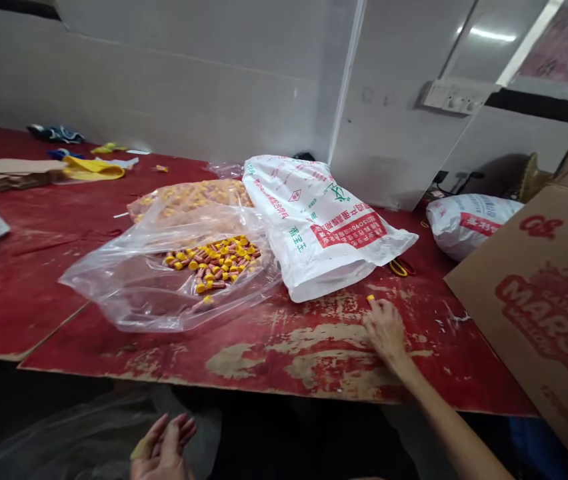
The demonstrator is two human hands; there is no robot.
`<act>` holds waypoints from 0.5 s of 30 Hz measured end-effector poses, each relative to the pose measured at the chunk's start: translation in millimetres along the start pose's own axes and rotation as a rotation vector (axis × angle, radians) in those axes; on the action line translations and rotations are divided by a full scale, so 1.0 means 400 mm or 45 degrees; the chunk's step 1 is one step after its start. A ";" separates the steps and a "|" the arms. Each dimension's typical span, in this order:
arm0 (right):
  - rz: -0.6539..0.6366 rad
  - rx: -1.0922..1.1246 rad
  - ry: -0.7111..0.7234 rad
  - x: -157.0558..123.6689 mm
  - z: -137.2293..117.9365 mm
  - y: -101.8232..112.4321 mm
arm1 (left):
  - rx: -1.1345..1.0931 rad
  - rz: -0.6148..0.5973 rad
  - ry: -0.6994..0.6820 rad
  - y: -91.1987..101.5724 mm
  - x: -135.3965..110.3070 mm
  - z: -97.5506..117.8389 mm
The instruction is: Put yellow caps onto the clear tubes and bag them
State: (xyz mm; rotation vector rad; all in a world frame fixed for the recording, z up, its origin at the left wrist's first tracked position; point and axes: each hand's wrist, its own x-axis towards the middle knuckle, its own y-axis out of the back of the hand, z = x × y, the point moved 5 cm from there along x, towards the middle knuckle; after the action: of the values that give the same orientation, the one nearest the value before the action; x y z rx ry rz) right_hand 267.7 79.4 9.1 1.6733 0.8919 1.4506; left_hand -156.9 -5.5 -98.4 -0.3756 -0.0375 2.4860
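Note:
My right hand [384, 331] is over the red tabletop, its fingers closed on a small yellow-capped piece [371, 298] whose yellow end shows at the fingertips. Low in the view, in front of the table edge, my left hand [164, 448] has half-curled fingers with gaps between them and nothing visible in it. A clear plastic bag [129, 293] lies open on the table with many small reddish-brown cylinders with yellow caps [221, 263] inside. Just beyond my right hand lies a white printed woven sack [309, 227], its mouth towards me.
Behind the open bag sits another clear bag of yellow-capped pieces [189, 197]. A cardboard box [539, 300] stands at the right, with a filled white sack [469, 220] behind it. Brown paper [14, 170] and yellow cloth [94, 169] lie at the left. Yellow bands [399, 268] rest beside the sack.

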 end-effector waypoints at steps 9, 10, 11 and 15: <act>-0.328 0.027 0.030 0.046 0.096 -0.108 | 0.054 -0.483 0.143 -0.190 -0.215 0.036; -0.403 0.095 0.093 0.048 0.074 -0.100 | 0.056 -0.521 0.173 -0.194 -0.227 0.030; -0.506 0.144 0.157 0.049 0.049 -0.091 | 0.052 -0.552 0.188 -0.197 -0.238 0.024; -0.898 -0.013 0.388 0.038 -0.046 -0.071 | 0.068 -0.650 0.175 -0.214 -0.271 0.017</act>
State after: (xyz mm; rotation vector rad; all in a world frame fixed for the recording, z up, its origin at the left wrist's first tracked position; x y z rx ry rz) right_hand 250.3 108.1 -6.7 0.9700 1.4548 1.2048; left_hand -26.0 0.8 -54.2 -0.4497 -0.0088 1.9506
